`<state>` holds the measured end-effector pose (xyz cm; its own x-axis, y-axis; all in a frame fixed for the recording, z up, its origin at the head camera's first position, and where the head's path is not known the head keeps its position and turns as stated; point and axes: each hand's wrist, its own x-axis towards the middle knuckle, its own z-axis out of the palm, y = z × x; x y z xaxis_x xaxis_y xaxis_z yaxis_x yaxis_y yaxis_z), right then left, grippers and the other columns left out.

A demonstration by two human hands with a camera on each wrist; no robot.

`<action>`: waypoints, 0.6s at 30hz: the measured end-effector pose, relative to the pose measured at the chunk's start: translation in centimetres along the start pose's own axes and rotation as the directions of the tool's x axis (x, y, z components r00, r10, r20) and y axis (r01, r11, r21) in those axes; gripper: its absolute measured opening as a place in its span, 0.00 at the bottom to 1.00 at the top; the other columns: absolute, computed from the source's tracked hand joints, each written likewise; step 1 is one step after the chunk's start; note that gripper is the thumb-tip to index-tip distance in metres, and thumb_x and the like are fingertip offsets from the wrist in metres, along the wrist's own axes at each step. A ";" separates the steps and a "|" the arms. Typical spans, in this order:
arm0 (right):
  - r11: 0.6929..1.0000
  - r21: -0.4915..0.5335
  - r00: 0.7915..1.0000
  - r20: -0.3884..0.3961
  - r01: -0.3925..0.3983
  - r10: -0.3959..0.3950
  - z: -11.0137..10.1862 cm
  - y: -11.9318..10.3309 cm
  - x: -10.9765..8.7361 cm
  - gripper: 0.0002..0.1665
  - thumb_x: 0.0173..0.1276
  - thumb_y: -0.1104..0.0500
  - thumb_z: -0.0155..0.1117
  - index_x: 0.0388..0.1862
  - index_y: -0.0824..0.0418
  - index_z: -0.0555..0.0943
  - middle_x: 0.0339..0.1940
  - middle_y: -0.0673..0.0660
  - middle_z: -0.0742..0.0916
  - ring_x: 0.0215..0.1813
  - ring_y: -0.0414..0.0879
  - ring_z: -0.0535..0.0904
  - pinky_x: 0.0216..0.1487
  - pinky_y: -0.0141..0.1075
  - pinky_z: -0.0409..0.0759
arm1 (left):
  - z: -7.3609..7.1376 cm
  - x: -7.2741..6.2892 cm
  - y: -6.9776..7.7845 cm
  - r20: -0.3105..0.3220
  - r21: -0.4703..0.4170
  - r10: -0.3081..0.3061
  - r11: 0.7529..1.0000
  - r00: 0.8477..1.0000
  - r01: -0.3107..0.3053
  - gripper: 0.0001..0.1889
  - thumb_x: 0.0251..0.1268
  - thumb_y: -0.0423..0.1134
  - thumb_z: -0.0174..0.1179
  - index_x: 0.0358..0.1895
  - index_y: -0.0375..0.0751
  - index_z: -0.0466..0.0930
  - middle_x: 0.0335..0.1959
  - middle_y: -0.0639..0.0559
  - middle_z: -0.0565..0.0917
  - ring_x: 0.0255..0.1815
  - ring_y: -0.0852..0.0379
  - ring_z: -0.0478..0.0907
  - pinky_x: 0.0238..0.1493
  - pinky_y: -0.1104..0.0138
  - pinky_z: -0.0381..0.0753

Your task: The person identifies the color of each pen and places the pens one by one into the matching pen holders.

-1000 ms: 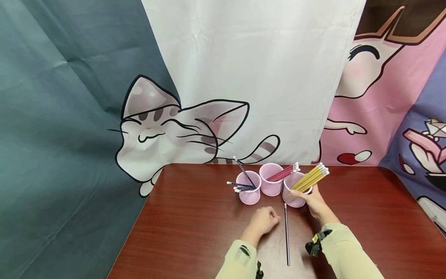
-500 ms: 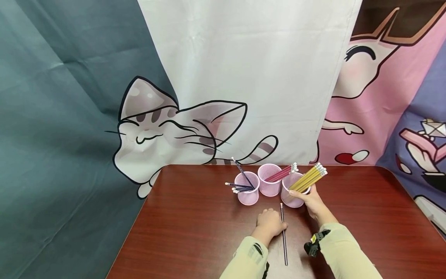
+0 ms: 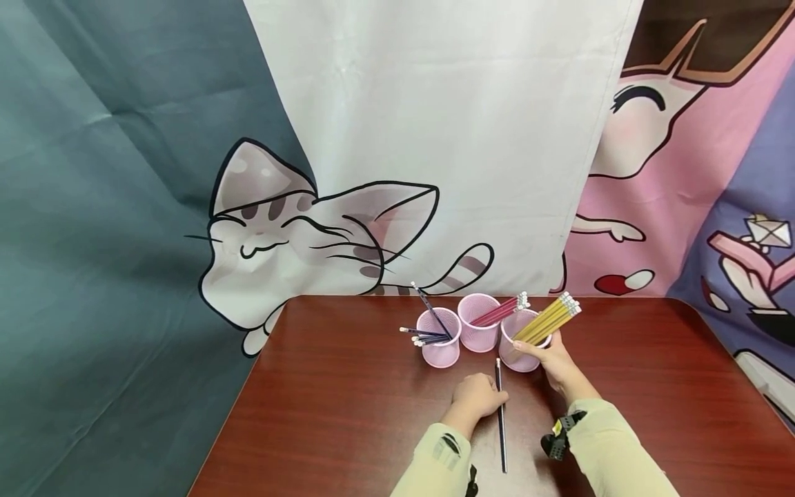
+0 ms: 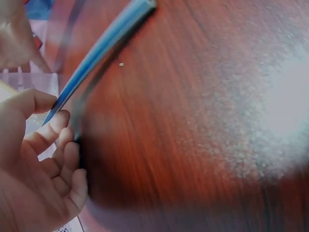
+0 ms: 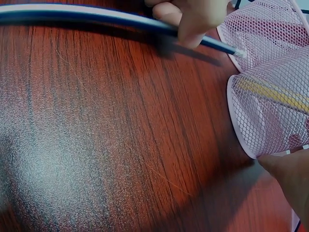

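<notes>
My left hand (image 3: 475,397) pinches a dark blue pencil (image 3: 502,435) between thumb and forefinger near its eraser half. In the left wrist view the pencil (image 4: 99,50) slants up from the fingertips, the other fingers loosely curled. A shadow runs beside the pencil (image 5: 96,14) on the wood in the right wrist view. My right hand (image 3: 559,364) grips the rightmost pink mesh cup (image 3: 511,357), thumb at its near side. Yellow pencils (image 3: 548,321) lean to the right in that cup, white erasers up.
Two more pink mesh cups stand alongside: a middle cup (image 3: 478,339) with red pencils (image 3: 499,312), and a left cup (image 3: 441,356) with several dark blue pencils (image 3: 435,336). All are near the back edge of the brown wooden table (image 3: 335,414), before a printed curtain (image 3: 472,138).
My left hand has moved right from beside the pencil and taken hold of it; the pencil has shifted slightly left. The right hand has stayed on its cup.
</notes>
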<state>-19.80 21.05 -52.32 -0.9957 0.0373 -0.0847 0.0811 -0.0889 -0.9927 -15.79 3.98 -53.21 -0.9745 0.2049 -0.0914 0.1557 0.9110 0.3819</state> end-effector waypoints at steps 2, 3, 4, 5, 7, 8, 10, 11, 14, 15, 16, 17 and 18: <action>1.000 0.000 1.000 0.000 0.002 -0.002 0.1 0.1 0.0 0.52 0.58 0.67 0.64 0.70 0.60 0.39 0.65 0.63 0.58 0.61 0.45 0.59 0.55 0.23 0.59 | -0.2 0.0 -0.5 0.002 -0.093 0.007 0.996 1.000 -0.007 0.13 0.45 0.50 0.61 0.12 0.52 0.70 0.12 0.63 0.69 0.17 0.62 0.67 0.19 0.70 0.63; 1.000 -0.005 1.000 -0.003 0.002 -0.002 0.2 0.1 0.1 0.52 0.58 0.67 0.64 0.70 0.60 0.39 0.65 0.63 0.58 0.61 0.45 0.59 0.55 0.23 0.59 | -0.3 -0.1 -0.7 -0.001 -0.140 0.006 0.990 1.000 -0.006 0.13 0.45 0.49 0.61 0.13 0.51 0.71 0.12 0.63 0.69 0.17 0.63 0.66 0.19 0.71 0.63; 1.000 -0.006 1.000 -0.004 0.002 -0.002 0.1 0.2 0.1 0.52 0.58 0.67 0.64 0.70 0.60 0.39 0.65 0.62 0.58 0.61 0.45 0.58 0.55 0.23 0.59 | -0.4 -0.1 -0.8 -0.004 -0.184 0.005 0.983 1.000 -0.006 0.12 0.44 0.48 0.61 0.13 0.51 0.71 0.11 0.63 0.69 0.16 0.63 0.65 0.18 0.71 0.62; 1.000 -0.006 1.000 -0.004 0.004 -0.004 0.1 0.2 0.1 0.52 0.58 0.67 0.64 0.70 0.60 0.40 0.65 0.63 0.58 0.61 0.45 0.59 0.55 0.23 0.59 | -0.5 -0.1 -0.9 -0.007 -0.230 0.004 0.973 1.000 -0.005 0.12 0.44 0.47 0.61 0.13 0.50 0.71 0.11 0.63 0.69 0.15 0.64 0.65 0.18 0.72 0.62; 1.000 -0.008 1.000 -0.002 0.007 -0.007 0.1 0.3 0.2 0.52 0.58 0.67 0.64 0.70 0.60 0.40 0.65 0.63 0.58 0.61 0.45 0.59 0.55 0.23 0.59 | -0.8 -0.3 -1.1 -0.005 -0.323 -0.009 0.946 1.000 0.007 0.11 0.44 0.45 0.60 0.13 0.49 0.71 0.09 0.63 0.70 0.13 0.65 0.66 0.16 0.73 0.62; 1.000 -0.008 1.000 -0.001 0.008 -0.008 0.1 0.3 0.2 0.52 0.59 0.67 0.64 0.70 0.60 0.40 0.65 0.63 0.58 0.60 0.45 0.59 0.56 0.23 0.59 | -0.9 -0.3 -1.2 -0.001 -0.365 -0.018 0.931 1.000 0.016 0.11 0.44 0.43 0.60 0.13 0.49 0.71 0.08 0.63 0.70 0.11 0.66 0.66 0.15 0.73 0.63; 1.000 -0.003 1.000 0.001 0.012 -0.012 0.1 0.3 0.1 0.51 0.59 0.67 0.64 0.70 0.59 0.40 0.65 0.63 0.58 0.60 0.45 0.59 0.56 0.24 0.58 | -1.3 -0.4 -1.3 0.003 -0.434 -0.022 0.901 1.000 0.021 0.10 0.45 0.41 0.60 0.14 0.48 0.70 0.06 0.61 0.72 0.09 0.66 0.69 0.12 0.74 0.65; 1.000 0.001 1.000 0.001 0.015 -0.015 0.1 0.2 0.1 0.51 0.59 0.68 0.64 0.70 0.59 0.40 0.65 0.63 0.58 0.61 0.45 0.59 0.56 0.24 0.58 | -1.4 -0.5 -1.3 0.005 -0.459 -0.022 0.888 1.000 0.022 0.10 0.45 0.40 0.60 0.14 0.47 0.70 0.06 0.60 0.73 0.08 0.65 0.71 0.12 0.74 0.65; 1.000 0.008 1.000 0.005 0.029 -0.029 0.2 0.0 -0.1 0.51 0.59 0.68 0.63 0.70 0.61 0.40 0.65 0.63 0.59 0.61 0.45 0.59 0.57 0.24 0.58 | -2.0 -0.6 -1.3 -0.002 -0.500 -0.018 0.866 1.000 0.014 0.09 0.45 0.39 0.59 0.15 0.47 0.70 0.08 0.56 0.76 0.09 0.60 0.76 0.12 0.74 0.66; 0.999 0.010 0.999 0.006 0.033 -0.033 0.2 0.0 -0.1 0.51 0.58 0.68 0.63 0.70 0.61 0.40 0.65 0.63 0.59 0.61 0.45 0.59 0.57 0.24 0.59 | -2.2 -0.6 -1.3 -0.009 -0.503 -0.013 0.864 1.000 0.007 0.08 0.45 0.39 0.59 0.16 0.47 0.70 0.08 0.56 0.76 0.09 0.60 0.77 0.13 0.74 0.66; 0.999 0.014 0.999 0.007 0.040 -0.040 0.3 0.0 -0.2 0.51 0.58 0.68 0.63 0.69 0.61 0.40 0.64 0.64 0.59 0.60 0.45 0.60 0.56 0.24 0.59 | -2.5 -0.6 -1.3 -0.015 -0.511 -0.009 0.860 1.000 0.000 0.08 0.45 0.38 0.59 0.16 0.47 0.71 0.09 0.56 0.77 0.10 0.59 0.77 0.13 0.74 0.66; 0.999 0.017 0.999 0.007 0.047 -0.047 0.3 0.0 -0.2 0.51 0.58 0.69 0.63 0.69 0.61 0.41 0.64 0.64 0.59 0.60 0.45 0.60 0.56 0.24 0.59 | -2.7 -0.6 -1.2 -0.023 -0.518 -0.003 0.855 1.000 -0.009 0.08 0.46 0.38 0.59 0.17 0.47 0.71 0.09 0.57 0.77 0.10 0.59 0.77 0.13 0.74 0.65; 0.998 0.019 0.999 0.007 0.052 -0.052 0.4 0.0 -0.2 0.50 0.58 0.69 0.63 0.69 0.62 0.41 0.64 0.64 0.60 0.59 0.44 0.61 0.55 0.24 0.60 | -2.9 -0.6 -1.2 -0.034 -0.527 0.003 0.850 0.999 -0.020 0.07 0.46 0.38 0.59 0.17 0.47 0.71 0.09 0.58 0.76 0.10 0.60 0.77 0.13 0.74 0.65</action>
<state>-19.64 20.67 -52.26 -0.9989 0.0347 -0.0326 0.0287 -0.1055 -0.9940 -15.89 1.75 -50.92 -0.9790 0.1951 -0.0594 0.0667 0.5815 0.8108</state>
